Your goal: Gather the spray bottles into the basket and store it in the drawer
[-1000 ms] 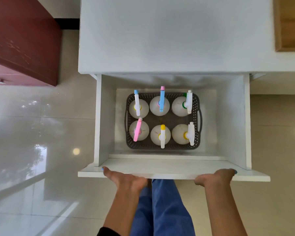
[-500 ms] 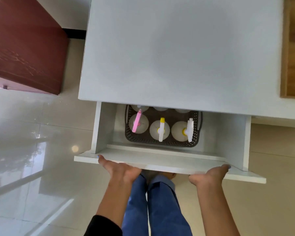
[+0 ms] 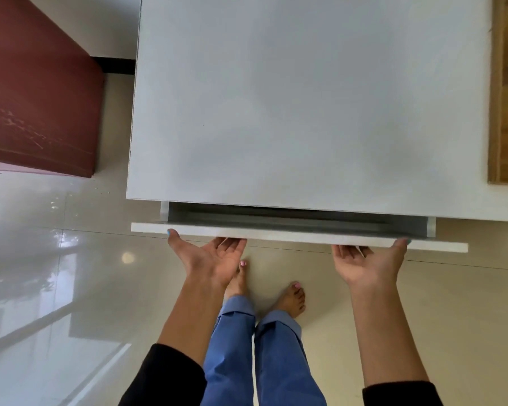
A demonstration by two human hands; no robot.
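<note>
Drawer (image 3: 276, 235) nearly shut under the cabinet top (image 3: 305, 98); its inside hidden.

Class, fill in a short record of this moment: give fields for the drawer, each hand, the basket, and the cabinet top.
drawer: front panel nearly shut, a narrow dark gap left under the cabinet top
left hand: open, palm up, fingers at the panel's lower edge
right hand: open, palm up, fingers at the panel's lower edge
basket: not visible
cabinet top: white
</note>
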